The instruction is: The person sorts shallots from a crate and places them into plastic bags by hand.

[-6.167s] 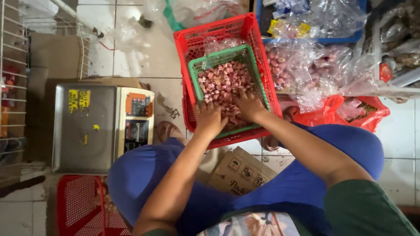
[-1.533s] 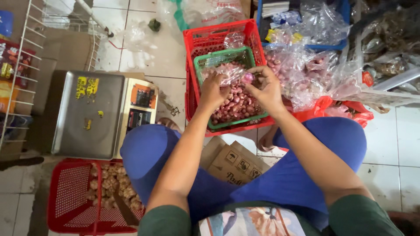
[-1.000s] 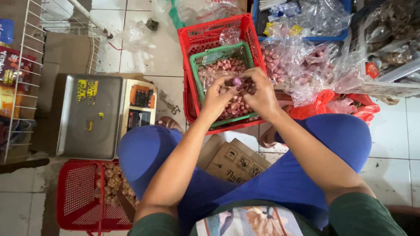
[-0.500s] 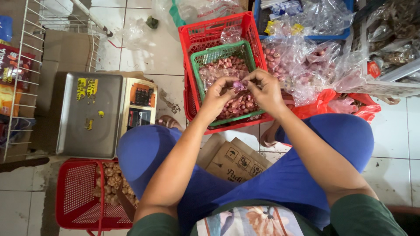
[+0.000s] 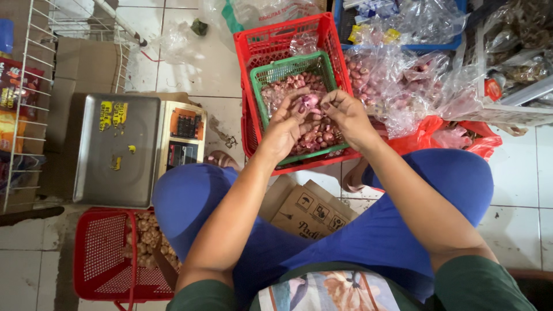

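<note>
A green basket full of small pink shallots sits inside a red crate on the tiled floor in front of my knees. Both my hands are over the basket. My left hand and my right hand pinch one shallot between their fingertips, just above the heap. My blue-trousered legs frame the crate.
A metal weighing scale stands to the left. A red basket with pale bulbs lies near my left knee. Clear plastic bags of shallots pile up on the right. A cardboard box lies between my legs, a white wire rack at far left.
My hands rose from the heap in the basket and came together on a single shallot. Over the last second they have only shifted slightly while working it.
</note>
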